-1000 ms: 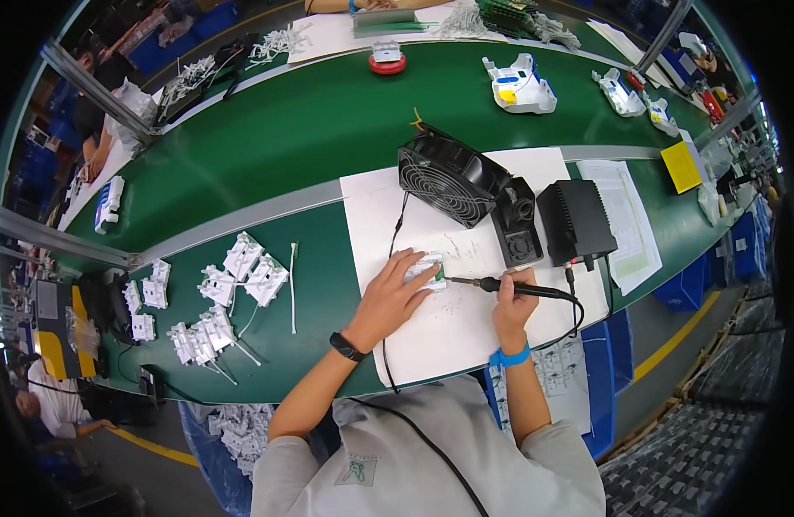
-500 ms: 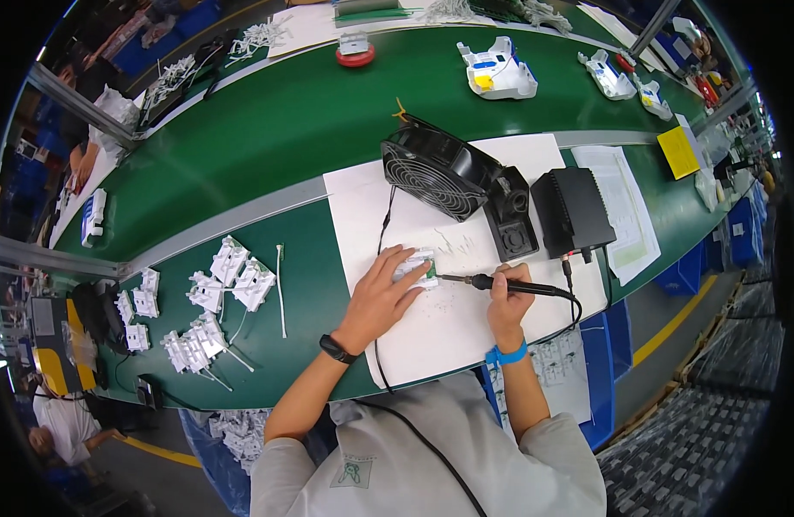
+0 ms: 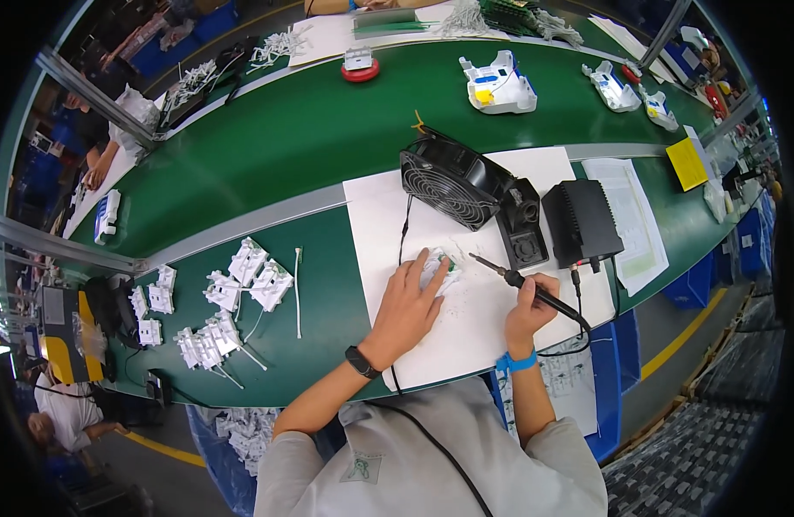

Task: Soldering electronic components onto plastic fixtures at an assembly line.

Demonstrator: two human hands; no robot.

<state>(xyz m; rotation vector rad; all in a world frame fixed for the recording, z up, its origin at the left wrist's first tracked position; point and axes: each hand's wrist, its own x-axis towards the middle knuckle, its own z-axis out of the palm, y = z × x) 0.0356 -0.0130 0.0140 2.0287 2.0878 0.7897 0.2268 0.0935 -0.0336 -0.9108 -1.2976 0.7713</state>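
My left hand (image 3: 407, 308) is over a small white plastic part with a green circuit board (image 3: 450, 268), its fingers and thumb steadying the part on the white sheet (image 3: 492, 332). Much of that part is hidden beneath the fingers. In my right hand (image 3: 530, 312) is a soldering iron (image 3: 552, 302) with a black handle. The iron's tip points up and left, a short way off the board and not touching it. Just beyond stand a black fan (image 3: 449, 185) and a black soldering iron stand (image 3: 525, 237).
A black power box (image 3: 582, 222) with a cable sits at the right by some papers (image 3: 625, 215). White plastic parts (image 3: 246, 263) and a white cable (image 3: 298, 293) lie on the left. White housings (image 3: 499, 84) rest on the green surface beyond the metal rail (image 3: 259, 220).
The soldering iron's tip has come away from the circuit board, with my right hand shifting right and down. My left hand stays over the part. The whole view has shifted slightly.
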